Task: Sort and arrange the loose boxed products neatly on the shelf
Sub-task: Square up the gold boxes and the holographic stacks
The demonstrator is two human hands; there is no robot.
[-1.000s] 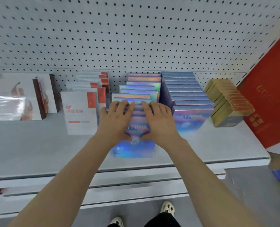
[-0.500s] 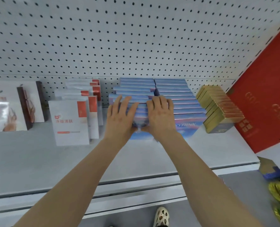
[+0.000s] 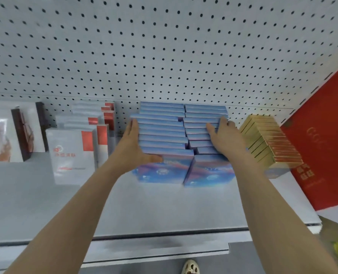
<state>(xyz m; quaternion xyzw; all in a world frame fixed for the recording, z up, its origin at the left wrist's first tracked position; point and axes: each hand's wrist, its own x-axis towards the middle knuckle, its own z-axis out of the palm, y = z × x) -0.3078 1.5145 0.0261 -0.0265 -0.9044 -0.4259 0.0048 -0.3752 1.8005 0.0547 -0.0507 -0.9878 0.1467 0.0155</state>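
Two rows of blue iridescent boxes [image 3: 162, 133] stand upright, front to back, near the middle of the grey shelf [image 3: 124, 210], reaching to the pegboard back wall [image 3: 164, 46]. The rows sit side by side, touching or nearly so, and the front box of each shows its printed face.

The left hand [image 3: 133, 146] lies flat against the outer left side of the left row, fingers straight and together, pointing toward the wall, with the thumb laid across the top front edge of the foremost box. The right hand [image 3: 226, 139] rests on the right row from above, its fingers reaching over the box tops and slightly bent at the far end; whether they actually hook around a box I cannot tell. The two rows sit between the two hands.

Left of the blue rows stand white boxes with red patches [image 3: 73, 155], in a staggered row, and further left are larger pale boxes with a dark spine [image 3: 23, 133]. Right of the blue rows, just beside the right hand, is a slanted row of gold boxes [image 3: 268, 143]. A tall red panel with gold lettering [image 3: 326, 139] leans at the shelf's right end. Below the shelf edge a light shoe [image 3: 190, 266] shows on the floor.
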